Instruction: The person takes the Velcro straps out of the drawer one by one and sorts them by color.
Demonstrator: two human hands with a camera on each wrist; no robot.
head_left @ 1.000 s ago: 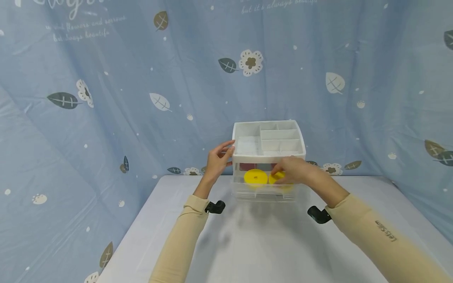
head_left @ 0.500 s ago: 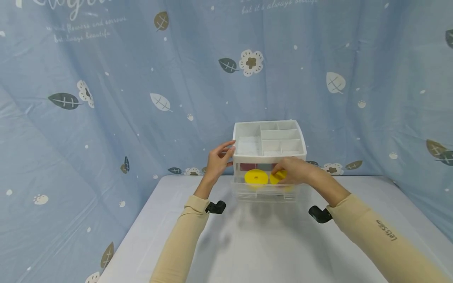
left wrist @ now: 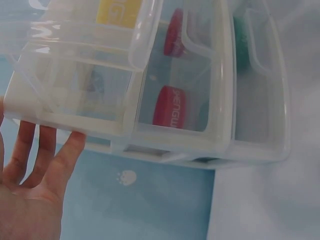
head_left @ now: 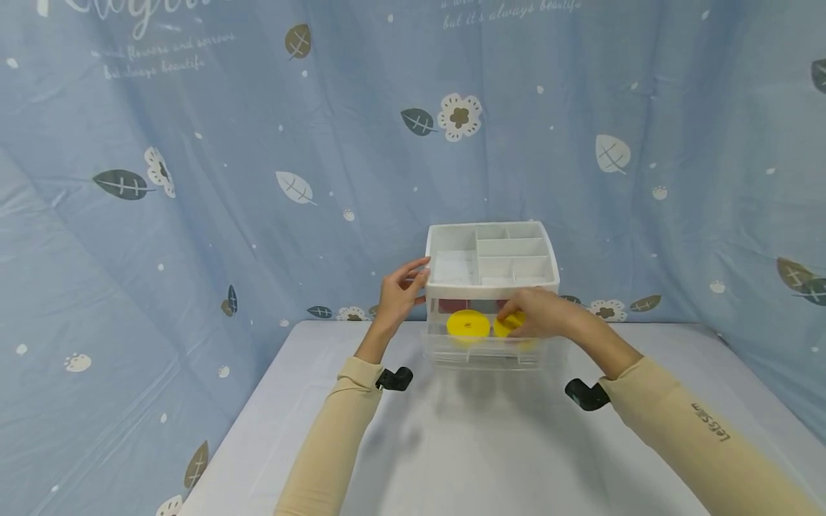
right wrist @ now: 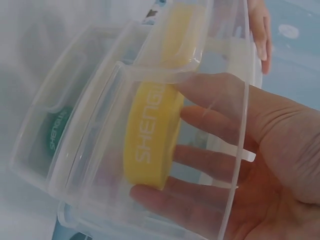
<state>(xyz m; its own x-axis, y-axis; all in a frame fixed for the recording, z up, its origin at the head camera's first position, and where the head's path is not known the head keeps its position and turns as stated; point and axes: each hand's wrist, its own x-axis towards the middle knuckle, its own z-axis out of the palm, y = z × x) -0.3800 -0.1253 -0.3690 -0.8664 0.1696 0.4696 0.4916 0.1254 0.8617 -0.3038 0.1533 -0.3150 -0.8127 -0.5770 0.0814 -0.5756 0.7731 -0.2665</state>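
Observation:
A white desktop organizer with clear drawers stands at the back of the table. Its upper drawer is pulled out and holds two yellow disc-shaped cases. The left yellow case lies flat with a small mark at its centre. My right hand reaches into the drawer and grips the right yellow case by its edge, thumb and fingers round it. White letters run along that case's side. My left hand touches the organizer's left side with outstretched fingertips, also seen against the frame in the left wrist view.
Lower drawers hold red cases and a green case. The organizer's divided top tray sits above the open drawer. A blue patterned curtain hangs close behind. White cloth covers the table.
The head view has shifted very slightly. Both hands stay where they were, the right on the yellow case and the left at the organizer's side.

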